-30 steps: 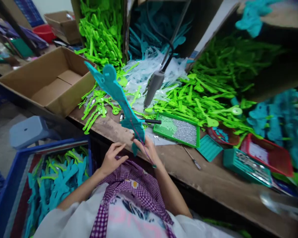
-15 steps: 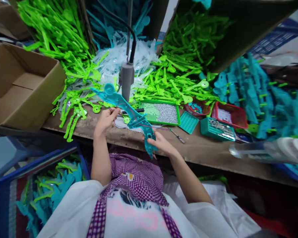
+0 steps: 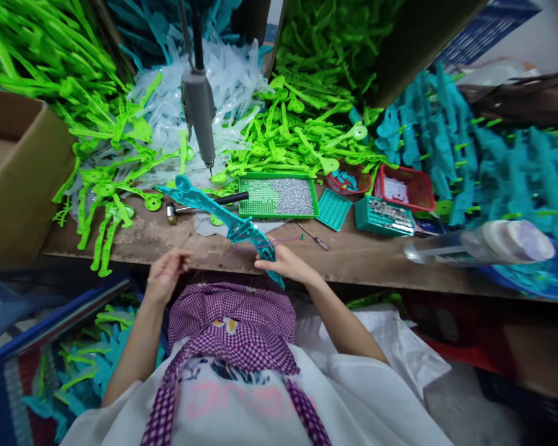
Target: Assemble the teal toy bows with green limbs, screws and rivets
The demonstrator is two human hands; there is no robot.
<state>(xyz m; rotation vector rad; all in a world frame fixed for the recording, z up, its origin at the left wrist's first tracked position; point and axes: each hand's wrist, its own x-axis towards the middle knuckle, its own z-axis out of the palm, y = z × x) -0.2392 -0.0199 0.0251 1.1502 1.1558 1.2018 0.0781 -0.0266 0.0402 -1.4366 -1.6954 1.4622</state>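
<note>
A long teal plastic shell half (image 3: 223, 217) is tilted over the table's front edge, its hollow, ribbed side up. My right hand (image 3: 286, 263) is closed round its lower right end. A thin reddish wire runs along that end and trails to a small green tip near a screwdriver (image 3: 316, 238). My left hand (image 3: 166, 272) is apart from the shell, at the table edge, its fingers loosely bent with nothing visible in them. Beneath the shell lie a hammer (image 3: 171, 214) with a black handle and a grey cloth (image 3: 207, 226).
A grey power screwdriver (image 3: 199, 114) hangs above the table. Beyond stand a green tray (image 3: 279, 215) of small screws, a teal box (image 3: 384, 223) of metal pieces and a red basket (image 3: 421, 197). Lime green parts (image 3: 302, 136) pile up behind. A cardboard box (image 3: 37, 167) is left, a bottle (image 3: 474, 243) right.
My left hand has let go of the shell and moved left and down. The shell stays in my right hand, its far end lower. The head view has shifted right.
</note>
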